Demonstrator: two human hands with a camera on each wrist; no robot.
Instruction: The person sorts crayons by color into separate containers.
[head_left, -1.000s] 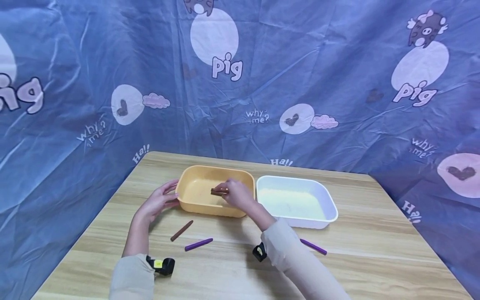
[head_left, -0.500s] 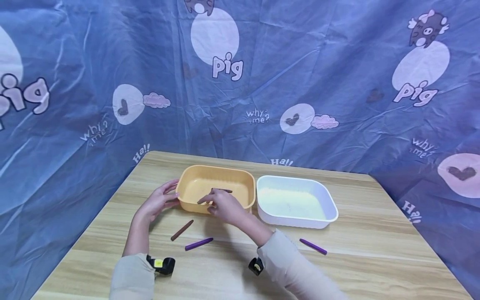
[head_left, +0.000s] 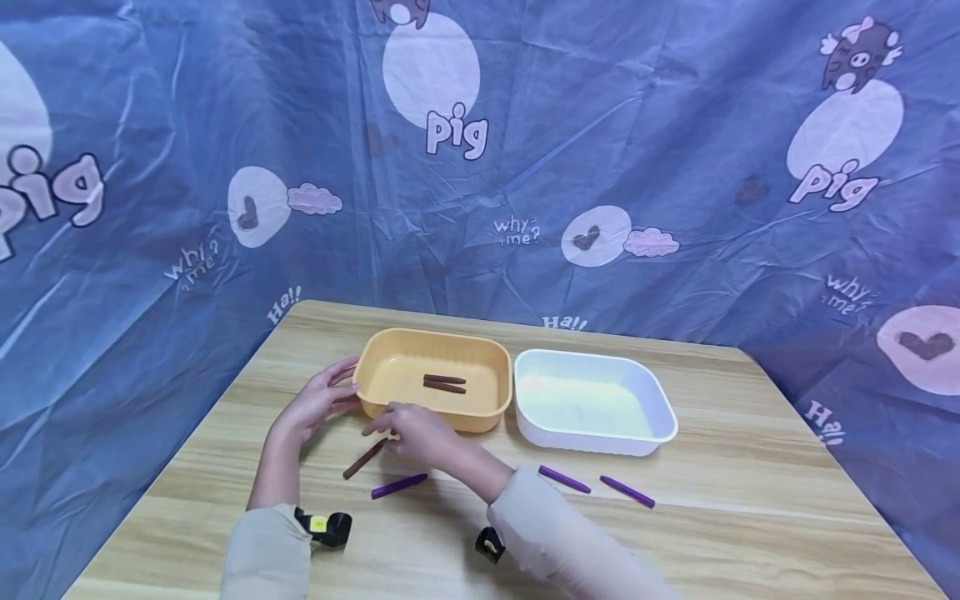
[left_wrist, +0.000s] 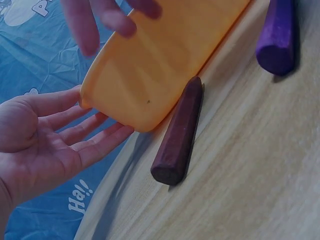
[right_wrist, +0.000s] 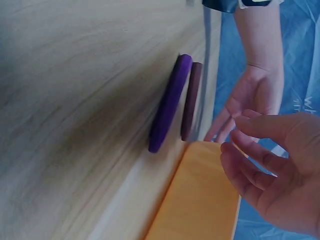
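My left hand (head_left: 318,400) rests its extended fingers against the left end of the yellow bin (head_left: 431,418). Over the bin's front edge hovers my right hand (head_left: 420,435), holding nothing, fingers loosely bent. Just below its fingertips lies a brown crayon (head_left: 363,460) on the table; the right wrist view shows a gap between hand and brown crayon (right_wrist: 191,102). Beside it is a purple crayon (head_left: 399,486). Inside the bin two brown crayons (head_left: 444,387) lie side by side. The left wrist view shows the table's brown crayon (left_wrist: 177,135) close up, near the bin wall.
To the right of the yellow bin stands a white bin (head_left: 596,442), with no crayons visible in it. Two more purple crayons (head_left: 564,478) lie on the wooden table (head_left: 757,500) in front of it. A blue printed cloth (head_left: 525,183) hangs behind the table.
My right hand has let go of brown crayon in the yellow bin and moved out, forward-left, over the table's brown crayon. A purple crayon hidden by the sleeve now shows. My left hand stays put.
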